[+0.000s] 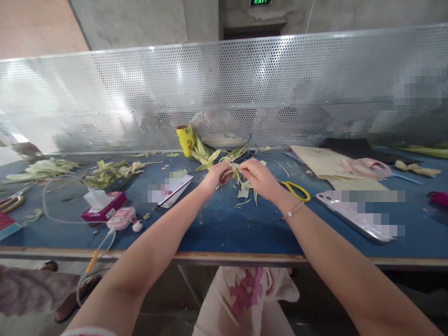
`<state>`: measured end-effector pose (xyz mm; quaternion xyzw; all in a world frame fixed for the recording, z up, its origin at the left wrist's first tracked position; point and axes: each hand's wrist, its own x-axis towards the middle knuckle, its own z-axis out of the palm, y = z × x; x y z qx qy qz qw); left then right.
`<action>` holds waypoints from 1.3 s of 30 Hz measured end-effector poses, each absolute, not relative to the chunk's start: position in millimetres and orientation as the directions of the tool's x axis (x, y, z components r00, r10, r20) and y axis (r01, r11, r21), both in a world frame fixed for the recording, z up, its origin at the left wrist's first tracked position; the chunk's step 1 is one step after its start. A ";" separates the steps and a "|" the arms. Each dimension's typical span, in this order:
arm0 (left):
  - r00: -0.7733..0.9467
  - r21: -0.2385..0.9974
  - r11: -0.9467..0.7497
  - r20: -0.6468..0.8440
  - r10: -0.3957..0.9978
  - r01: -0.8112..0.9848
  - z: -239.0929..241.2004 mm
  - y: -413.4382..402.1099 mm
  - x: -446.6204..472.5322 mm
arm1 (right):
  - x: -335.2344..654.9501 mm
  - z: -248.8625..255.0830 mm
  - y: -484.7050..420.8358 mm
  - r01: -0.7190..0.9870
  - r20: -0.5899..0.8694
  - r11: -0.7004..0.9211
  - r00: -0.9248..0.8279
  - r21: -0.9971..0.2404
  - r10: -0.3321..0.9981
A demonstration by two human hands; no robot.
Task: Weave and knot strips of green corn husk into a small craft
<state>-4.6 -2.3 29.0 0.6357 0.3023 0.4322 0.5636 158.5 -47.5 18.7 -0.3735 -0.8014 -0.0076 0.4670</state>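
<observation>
Over the middle of the blue table point(224, 228), my left hand point(217, 177) and my right hand point(259, 177) work close together on a small bundle of pale green strips point(244, 189) that look like corn husk. Both hands are closed in a pinch, with strip ends hanging down between and below them. The fingertips of my left hand are partly hidden. Just behind lie larger husk leaves point(206, 156), beside an upright yellow tube point(185, 140). Yellow-handled scissors point(297, 191) rest right of my right wrist.
To the left are husk piles point(114, 173), a phone point(174, 189), a purple tissue pack point(105, 207) and a pink case point(121, 218) with a cable. Brown paper point(322, 161), a pink roll point(367, 168) and another phone point(357, 217) lie right. A perforated metal screen point(238, 84) stands behind.
</observation>
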 end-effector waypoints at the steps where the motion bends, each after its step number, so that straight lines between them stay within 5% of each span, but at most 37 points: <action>1: 0.440 0.968 -0.224 0.251 0.862 -0.113 28.5 -2.4 -4.4 | 158.9 18.5 -46.0 0.611 0.756 0.731 -0.312 -0.305 0.576; 4: 0.425 0.954 -0.275 0.300 0.854 -0.121 28.3 -5.5 -3.1 | 159.2 16.0 -41.9 0.631 0.752 0.737 -0.358 -0.242 0.554; 11: 0.510 0.963 0.026 0.118 0.852 -0.267 34.0 -16.3 -1.7 | 158.3 12.5 -42.0 0.742 0.875 0.643 -0.171 -0.189 0.453; 14: 0.467 0.947 -0.026 0.183 0.865 -0.321 32.7 -15.6 0.2 | 158.8 14.4 -45.3 0.720 0.900 0.656 -0.105 -0.225 0.424; 21: 0.368 0.937 -0.215 0.310 0.877 -0.277 22.6 -8.8 4.6 | 155.1 13.5 -49.2 0.726 0.756 0.644 -0.275 -0.241 0.593; 32: 0.232 0.851 -0.521 0.522 0.821 -0.074 26.4 -14.4 2.9 | 148.8 22.1 -52.0 0.612 0.790 0.772 -0.385 -0.169 0.478; 39: 0.177 0.823 -0.561 0.541 0.822 0.087 31.7 -20.9 2.4 | 151.6 20.9 -50.6 0.574 0.760 0.790 -0.409 -0.216 0.505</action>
